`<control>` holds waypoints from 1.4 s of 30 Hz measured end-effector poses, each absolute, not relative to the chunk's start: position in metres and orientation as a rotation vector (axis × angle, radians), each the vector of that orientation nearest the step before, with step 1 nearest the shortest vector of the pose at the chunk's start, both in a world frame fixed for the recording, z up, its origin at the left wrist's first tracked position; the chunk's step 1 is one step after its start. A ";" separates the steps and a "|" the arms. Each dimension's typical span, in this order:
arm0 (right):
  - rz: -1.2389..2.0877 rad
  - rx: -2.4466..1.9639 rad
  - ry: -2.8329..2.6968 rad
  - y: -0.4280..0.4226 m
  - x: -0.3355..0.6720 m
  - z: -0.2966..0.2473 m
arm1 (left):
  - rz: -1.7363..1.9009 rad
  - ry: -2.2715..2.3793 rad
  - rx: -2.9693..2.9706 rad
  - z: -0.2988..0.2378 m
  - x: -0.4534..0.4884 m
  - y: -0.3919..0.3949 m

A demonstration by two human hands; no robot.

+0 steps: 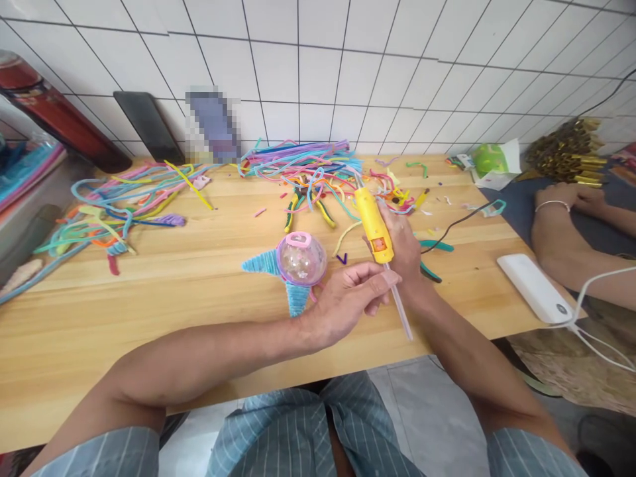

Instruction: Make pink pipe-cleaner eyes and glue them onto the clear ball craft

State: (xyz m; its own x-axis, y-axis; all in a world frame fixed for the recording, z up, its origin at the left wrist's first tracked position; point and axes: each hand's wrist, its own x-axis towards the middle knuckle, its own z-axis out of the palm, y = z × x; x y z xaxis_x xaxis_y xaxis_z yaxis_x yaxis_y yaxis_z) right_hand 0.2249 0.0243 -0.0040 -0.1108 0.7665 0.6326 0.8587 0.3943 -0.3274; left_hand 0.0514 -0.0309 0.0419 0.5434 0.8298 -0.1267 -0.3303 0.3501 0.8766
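Observation:
My right hand (405,245) is wrapped round a yellow hot glue gun (371,218), its nozzle pointing away toward the wall. A clear glue stick (403,315) sticks out of the gun's back end. My left hand (350,295) pinches that stick between thumb and fingers, close to where it enters the gun. Just left of my left hand, on the table, lies a clear round dome (301,260) with a pink loop on top and a purple rim. Two blue fuzzy pointed pieces (262,262) extend from the rim, one leftward and one toward me.
Pipe cleaners lie piled at the back (303,156) and left (144,199). Yellow-black pliers (293,211) and teal-handled pliers (437,246) rest on the table. A white power bank (534,288) sits at right, beside another person's arm (556,232). A red flask (59,112) stands back left.

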 end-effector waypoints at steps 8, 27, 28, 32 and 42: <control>-0.219 -1.380 -1.873 0.020 0.222 -0.006 | 0.807 0.615 0.910 0.044 0.049 -0.032; -0.406 -1.397 -1.828 0.027 0.228 -0.020 | 0.795 0.617 0.924 0.042 0.050 -0.030; -0.382 -1.402 -1.819 0.027 0.228 -0.019 | 0.797 0.616 0.924 0.042 0.049 -0.030; -0.273 -1.445 -1.811 0.024 0.224 -0.010 | 0.797 0.616 0.922 0.042 0.049 -0.030; -0.228 -1.447 -1.847 0.022 0.222 -0.003 | 0.798 0.613 0.926 0.042 0.048 -0.030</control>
